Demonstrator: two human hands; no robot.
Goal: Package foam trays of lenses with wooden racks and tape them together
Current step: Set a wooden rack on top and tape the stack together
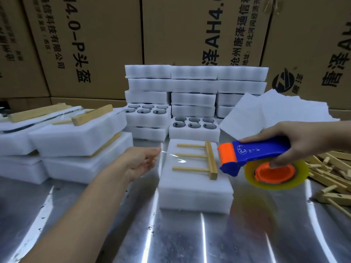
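- Steel table (95, 234) nearest; left forearm crosses it toward the middle
- foam tray stack (195, 188) sits mid-table between both hands; wooden rack (199, 160) lies flat on top, prongs pointing left; likely placed so one band binds rack to foam
- left hand (142, 162) just left of the stack, fingers curled, fingertips apparently pinching the free end of the clear tape (178, 158); strip spans across the rack, only glints show it
- right hand (296, 139) just right of the stack, wrapped round the tape dispenser (262, 150), held off the foam; probably keeping the strip taut before laying it
- loose racks (332, 173) heaped right, within reach; taped bundles (76, 137) stacked left
- farther: open trays (193, 123) showing dark lenses; closed foam stacks behind; cartons (190, 31) as backdrop
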